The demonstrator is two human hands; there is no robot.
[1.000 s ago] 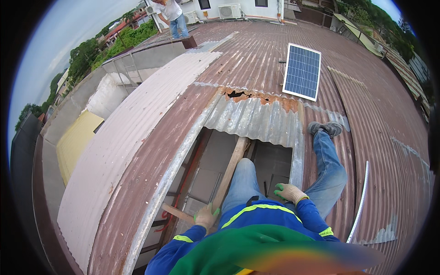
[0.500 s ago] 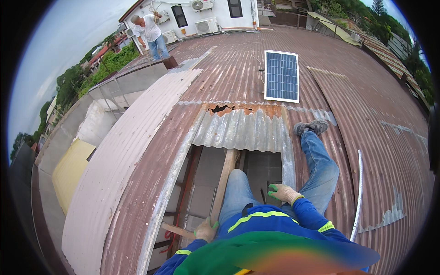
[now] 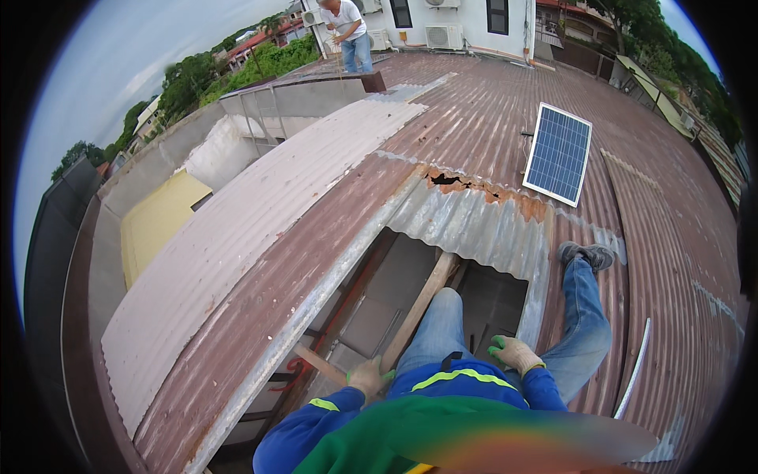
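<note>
My left hand, in a pale knit glove with green fingertips, is closed over the wooden beam where a short crosspiece meets it. Its fingers partly hide behind the beam. My right hand, gloved the same way, hovers by my right thigh with thumb and fingers apart and nothing between them. I sit over a rectangular opening in the corrugated roof, one leg inside it and the other stretched on the sheets. A rusted, torn galvanized sheet borders the far end of the opening.
A framed solar panel lies on the roof ahead to the right. A pale strip lies on the ridged sheets at my right. Left, the roof drops beside a walled yard. Another person stands far off near air-conditioning units.
My view has turned to the left, so the roof, panel and opening shift rightward. The far person has brought both hands together. My left hand stays at the beam; my right stays by the thigh.
</note>
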